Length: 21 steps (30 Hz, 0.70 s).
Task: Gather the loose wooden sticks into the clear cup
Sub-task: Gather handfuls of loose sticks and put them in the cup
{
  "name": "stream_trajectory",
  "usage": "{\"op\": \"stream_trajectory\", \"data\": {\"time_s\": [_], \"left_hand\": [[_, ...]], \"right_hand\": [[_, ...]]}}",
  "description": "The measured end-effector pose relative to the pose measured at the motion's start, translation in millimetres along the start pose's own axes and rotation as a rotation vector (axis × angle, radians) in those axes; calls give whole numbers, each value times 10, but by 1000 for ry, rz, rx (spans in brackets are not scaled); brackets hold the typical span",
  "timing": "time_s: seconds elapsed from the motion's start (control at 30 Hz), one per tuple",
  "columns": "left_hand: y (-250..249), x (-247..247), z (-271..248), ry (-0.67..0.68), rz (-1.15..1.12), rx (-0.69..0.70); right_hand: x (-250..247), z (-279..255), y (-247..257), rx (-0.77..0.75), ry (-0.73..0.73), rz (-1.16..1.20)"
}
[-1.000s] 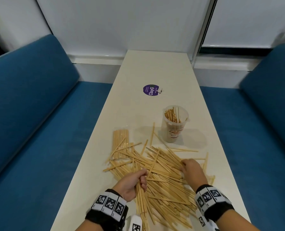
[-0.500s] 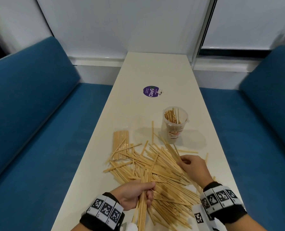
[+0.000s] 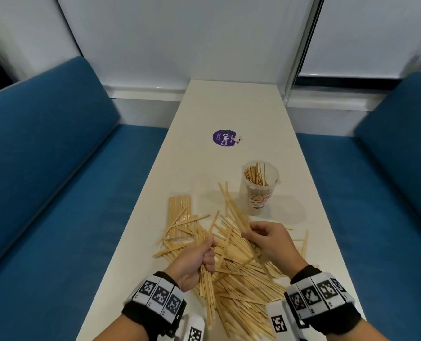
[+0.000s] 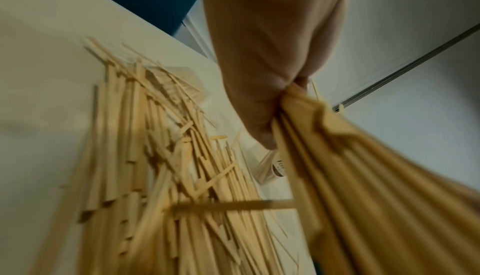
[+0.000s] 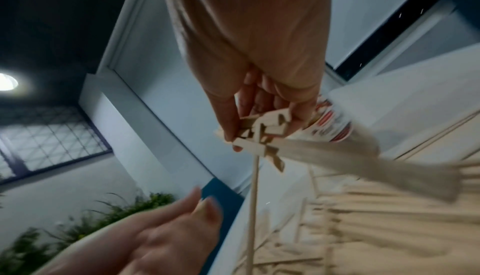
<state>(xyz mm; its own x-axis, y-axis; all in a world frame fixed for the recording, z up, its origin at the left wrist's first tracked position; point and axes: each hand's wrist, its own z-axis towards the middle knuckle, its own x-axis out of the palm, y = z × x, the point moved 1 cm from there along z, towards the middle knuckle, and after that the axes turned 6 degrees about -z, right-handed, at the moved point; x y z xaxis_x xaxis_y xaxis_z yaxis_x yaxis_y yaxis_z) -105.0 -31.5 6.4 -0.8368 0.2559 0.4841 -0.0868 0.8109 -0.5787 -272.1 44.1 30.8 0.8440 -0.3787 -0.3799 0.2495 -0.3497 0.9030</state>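
A big heap of loose wooden sticks (image 3: 239, 274) covers the near end of the white table (image 3: 229, 104). My left hand (image 3: 197, 260) grips a bundle of sticks (image 3: 205, 289) raised above the heap, seen close in the left wrist view as a blurred bundle of sticks (image 4: 363, 187). My right hand (image 3: 263, 238) pinches a few sticks (image 3: 234, 209) that slant up toward the cup; their cut ends (image 5: 262, 133) show between its fingers. The clear cup (image 3: 260, 187) stands upright beyond the heap with several sticks inside.
A clear packet of sticks (image 3: 180, 215) lies flat at the heap's left. A round purple sticker (image 3: 224, 138) sits farther up the table. Blue sofas (image 3: 57, 168) flank both long edges of the narrow table, and a wall closes its far end.
Both hands have lifted off the heap. The left has raised its bundle and turned it more upright; the right has picked up a few sticks and moved them up toward the left hand.
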Motion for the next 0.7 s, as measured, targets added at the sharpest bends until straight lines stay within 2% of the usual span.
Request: {"op": "stream_trajectory", "data": {"time_s": [0.2, 0.47, 0.57, 0.67, 0.7], "left_hand": [[-101, 272, -10, -24, 62, 210], [-47, 272, 85, -168, 57, 278], [-63, 316, 55, -166, 100, 340], [-121, 333, 46, -219, 72, 349], [-142, 335, 44, -235, 49, 351]], "right_hand": [[324, -76, 263, -106, 132, -1], [427, -192, 321, -239, -2, -197], [460, -179, 322, -263, -35, -314], [494, -178, 321, -264, -33, -315], [488, -178, 319, -260, -29, -248]]}}
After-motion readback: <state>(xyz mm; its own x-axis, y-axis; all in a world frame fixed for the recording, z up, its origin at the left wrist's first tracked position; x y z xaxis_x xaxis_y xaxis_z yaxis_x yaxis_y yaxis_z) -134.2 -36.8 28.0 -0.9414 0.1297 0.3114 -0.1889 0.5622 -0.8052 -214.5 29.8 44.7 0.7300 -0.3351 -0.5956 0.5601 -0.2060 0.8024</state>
